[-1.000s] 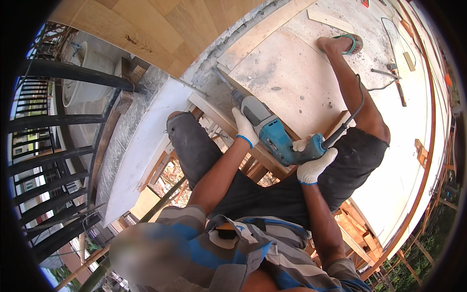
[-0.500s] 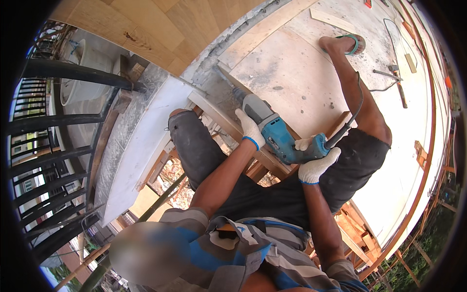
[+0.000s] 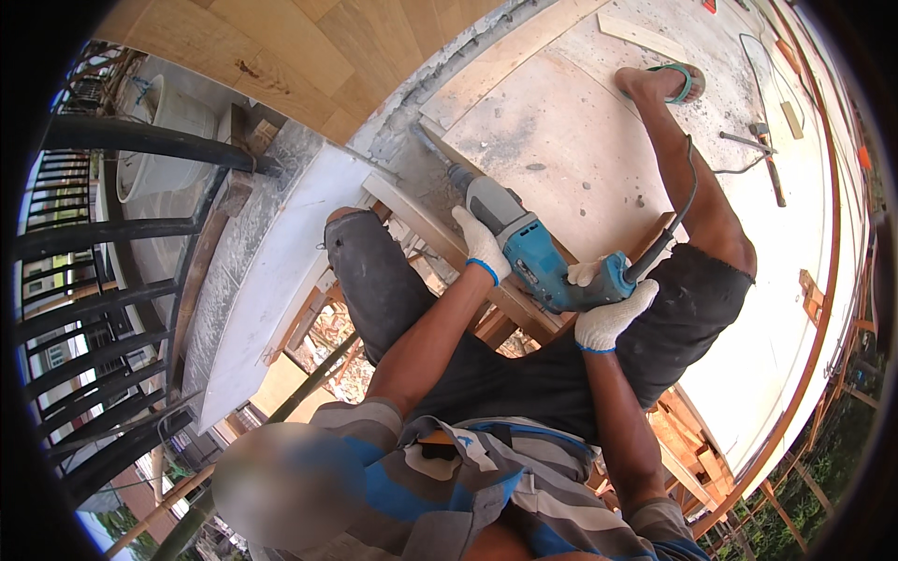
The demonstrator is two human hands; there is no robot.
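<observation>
The right hand (image 3: 613,320) wraps woolly gloved fingers (image 3: 585,273) round the hard blue drill (image 3: 535,257); the left hand (image 3: 483,251) grips its round front. Its long metal bit (image 3: 432,146) points at bumpy concrete (image 3: 384,143)

left grip (image 3: 481,245): gloved, cupped | right grip (image 3: 614,320): gloved, curled | forearms (image 3: 432,329): reaching forward

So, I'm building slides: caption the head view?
Gloved left hand and right hand hold a blue power tool, bit toward concrete.
</observation>
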